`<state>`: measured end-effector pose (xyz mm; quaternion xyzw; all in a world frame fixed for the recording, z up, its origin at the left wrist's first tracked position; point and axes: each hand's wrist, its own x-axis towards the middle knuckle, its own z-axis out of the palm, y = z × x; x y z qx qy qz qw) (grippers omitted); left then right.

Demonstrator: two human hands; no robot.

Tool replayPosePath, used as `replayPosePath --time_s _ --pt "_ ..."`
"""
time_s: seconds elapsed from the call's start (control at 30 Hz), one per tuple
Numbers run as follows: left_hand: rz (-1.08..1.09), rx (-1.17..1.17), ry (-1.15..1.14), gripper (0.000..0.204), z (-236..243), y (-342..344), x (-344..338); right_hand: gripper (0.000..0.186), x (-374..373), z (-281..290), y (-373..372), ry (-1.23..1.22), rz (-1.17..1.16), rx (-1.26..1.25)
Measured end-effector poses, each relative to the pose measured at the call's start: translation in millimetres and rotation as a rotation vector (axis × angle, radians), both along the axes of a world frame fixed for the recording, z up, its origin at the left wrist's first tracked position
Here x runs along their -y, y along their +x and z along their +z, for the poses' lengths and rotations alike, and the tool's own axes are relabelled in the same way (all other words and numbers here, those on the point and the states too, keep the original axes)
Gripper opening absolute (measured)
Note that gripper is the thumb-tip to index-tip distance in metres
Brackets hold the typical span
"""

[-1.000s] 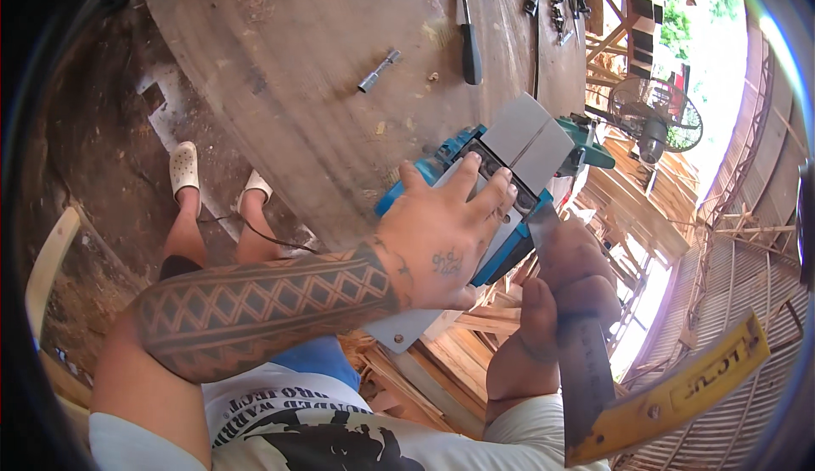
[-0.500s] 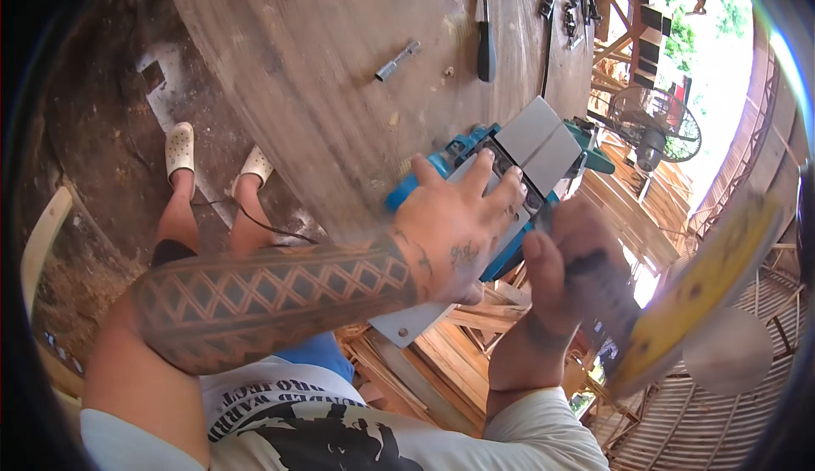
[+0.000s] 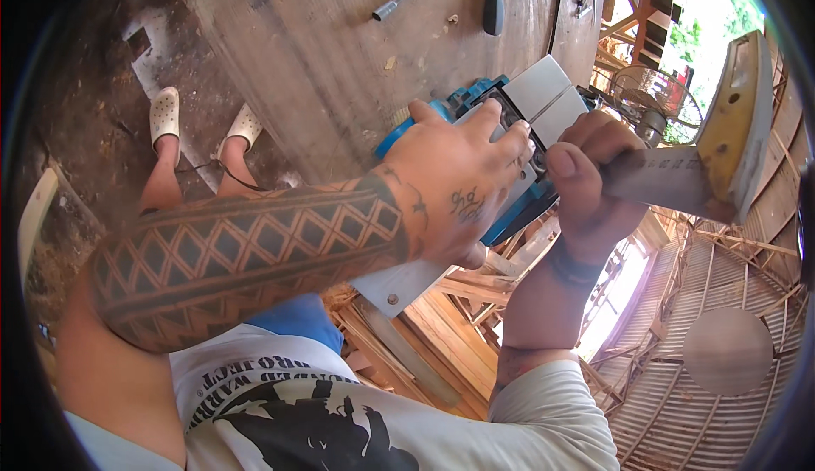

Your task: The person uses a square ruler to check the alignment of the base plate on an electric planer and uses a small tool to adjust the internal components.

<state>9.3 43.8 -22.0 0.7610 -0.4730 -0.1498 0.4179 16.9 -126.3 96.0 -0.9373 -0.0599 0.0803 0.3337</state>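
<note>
A blue power planer (image 3: 509, 216) lies on the bench with its flat metal sole (image 3: 548, 102) facing up. My left hand (image 3: 454, 174) grips it, fingers spread across the middle of the sole near the blade slot. In my right hand (image 3: 590, 174) is a try square (image 3: 671, 174), pinched by its steel blade close to the planer. Its yellow stock (image 3: 739, 123) points away to the right. Whether the blade's far end touches the planer is hidden by my right hand. A grey metal plate (image 3: 386, 288) with a small hole pokes out below my left forearm.
On the wooden bench (image 3: 314, 55) lie a socket wrench piece (image 3: 399, 2) and a dark-handled screwdriver (image 3: 493, 4). A power strip with cords is at the far edge. Sawn boards (image 3: 450, 344) are stacked beside me, and a fan (image 3: 649, 102) stands beyond the bench.
My right hand has risen towards the planer's sole, and the try square's stock has swung upward. My left hand stays on the planer. The whole view has shifted slightly.
</note>
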Motion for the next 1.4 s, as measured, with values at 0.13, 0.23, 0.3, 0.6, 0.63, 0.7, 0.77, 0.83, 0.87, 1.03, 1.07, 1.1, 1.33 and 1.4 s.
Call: replayPosePath --time_s 0.13,0.23,0.3,0.6,0.63,0.7,0.77,0.83,0.87,1.03,1.07,1.1,1.33,1.4 --pt "-0.072 -0.052 0.027 0.101 2.5 5.8 -3.7 0.027 21.7 -3.4 -9.2 0.217 0.02 0.054" --pt "-0.005 -0.043 -0.02 0.104 -2.2 1.3 0.1 0.029 26.4 -13.6 -25.1 0.45 -0.047 0.202" --pt "-0.012 -0.054 -0.01 0.106 -3.1 1.6 1.9 0.032 24.0 -11.7 -26.8 0.445 -0.018 0.209" --pt "0.04 -0.059 -0.057 0.105 -4.5 -1.5 5.6 0.048 23.5 -12.2 -34.5 0.328 0.075 0.307" --pt "0.041 -0.058 -0.055 0.105 -4.4 -1.6 5.8 0.048 24.2 -13.6 -35.0 0.333 0.078 0.308" --pt "0.043 -0.056 -0.053 0.104 -4.3 -1.7 6.5 0.05 23.1 -17.5 -36.6 0.339 0.063 0.365" --pt "0.027 -0.057 -0.042 0.104 -2.2 0.4 7.7 0.052 25.5 -20.8 -36.7 0.338 0.047 0.424" --pt "0.017 -0.057 -0.027 0.104 -0.8 1.1 8.1 0.044 29.7 -25.6 -34.3 0.509 0.048 0.465" --pt "0.025 -0.051 -0.022 0.104 -1.0 -0.3 8.6 0.044 28.2 -23.1 -31.2 0.514 0.054 0.467" --pt "0.024 -0.038 -0.008 0.106 -5.0 5.1 5.2 0.03 -15.8 -1.5 -19.7 0.04 0.005 0.438" --pt "-0.002 -0.064 -0.02 0.106 -3.5 6.6 5.7 0.032 -20.0 2.9 -18.2 0.108 -0.029 0.469" --pt "-0.028 -0.09 -0.031 0.107 -2.5 7.6 5.4 0.035 -21.2 5.8 -16.6 0.191 -0.037 0.473" --pt "-0.086 -0.068 0.062 0.106 5.5 17.2 2.6 0.043 4.0 1.1 -31.4 0.331 -0.003 0.336" --pt "-0.133 -0.083 0.072 0.105 6.3 20.2 1.1 0.045 2.9 -5.2 -35.0 0.343 -0.044 0.345"
